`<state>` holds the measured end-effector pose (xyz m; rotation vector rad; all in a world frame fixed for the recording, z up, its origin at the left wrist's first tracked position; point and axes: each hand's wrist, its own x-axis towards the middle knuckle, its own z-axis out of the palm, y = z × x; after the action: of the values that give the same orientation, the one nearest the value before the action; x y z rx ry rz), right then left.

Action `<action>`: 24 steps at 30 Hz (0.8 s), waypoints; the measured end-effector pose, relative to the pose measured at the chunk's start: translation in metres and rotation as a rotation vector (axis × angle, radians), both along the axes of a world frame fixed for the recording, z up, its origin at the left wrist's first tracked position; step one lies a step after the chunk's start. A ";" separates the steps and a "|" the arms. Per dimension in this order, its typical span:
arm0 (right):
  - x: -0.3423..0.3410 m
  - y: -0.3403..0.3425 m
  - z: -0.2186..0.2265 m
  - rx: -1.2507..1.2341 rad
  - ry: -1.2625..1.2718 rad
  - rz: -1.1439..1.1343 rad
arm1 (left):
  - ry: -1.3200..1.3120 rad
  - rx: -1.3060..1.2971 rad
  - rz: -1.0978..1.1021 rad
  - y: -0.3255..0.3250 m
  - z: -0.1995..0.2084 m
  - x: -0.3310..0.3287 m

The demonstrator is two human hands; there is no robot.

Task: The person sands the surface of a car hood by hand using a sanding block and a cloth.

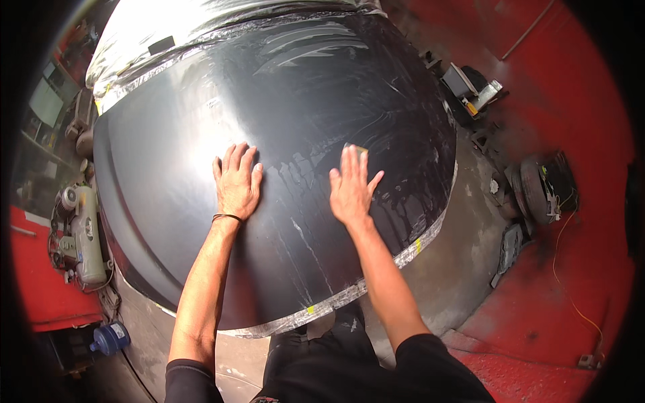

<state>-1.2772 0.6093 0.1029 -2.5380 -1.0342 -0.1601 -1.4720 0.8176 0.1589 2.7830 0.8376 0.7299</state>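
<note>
Blk hood (282, 191) smooth, semi-gloss; sheeting (158, 23) shiny plas. w/ creases.

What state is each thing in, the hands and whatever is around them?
Dark hood: streaked, with wet-looking runs on its right side
Left hand: palm down on the hood, fingers slightly spread
Right hand: palm down, thumb out
Small pad: mostly hidden under the right fingertips
Pale sheeting: wrinkled, spread beyond the hood
Bracelet: around the left wrist
</note>
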 end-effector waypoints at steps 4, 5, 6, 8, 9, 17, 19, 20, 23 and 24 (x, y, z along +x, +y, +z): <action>-0.045 -0.036 -0.004 -0.048 0.072 0.167 | 0.080 0.052 0.103 0.012 -0.008 0.000; -0.023 -0.039 0.000 -0.048 0.088 0.095 | 0.079 0.045 0.089 0.011 -0.007 0.003; 0.008 -0.038 0.005 -0.047 0.105 0.024 | 0.078 0.039 0.075 0.009 -0.007 0.006; 0.081 -0.043 0.013 -0.035 0.121 -0.151 | 0.080 0.029 0.056 0.001 -0.008 0.020; 0.115 -0.044 0.027 -0.027 0.157 -0.245 | 0.072 0.032 0.048 -0.002 -0.003 0.025; -0.009 -0.076 -0.021 0.016 0.232 -0.239 | 0.175 0.058 0.130 0.008 0.000 0.012; -0.006 -0.090 -0.019 0.009 0.260 -0.218 | 0.184 0.068 0.131 0.006 0.000 0.014; 0.014 -0.098 -0.020 0.007 0.253 -0.221 | 0.192 0.062 0.126 0.003 -0.002 0.016; 0.113 -0.100 -0.007 0.035 0.272 -0.331 | 0.190 0.070 0.119 0.001 -0.002 0.023; 0.150 -0.104 0.001 0.032 0.295 -0.384 | 0.179 0.067 0.109 -0.001 -0.005 0.028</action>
<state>-1.1276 0.5054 0.1044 -2.6031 -0.4260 0.0915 -1.4444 0.8165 0.1544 2.9152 1.0220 0.5387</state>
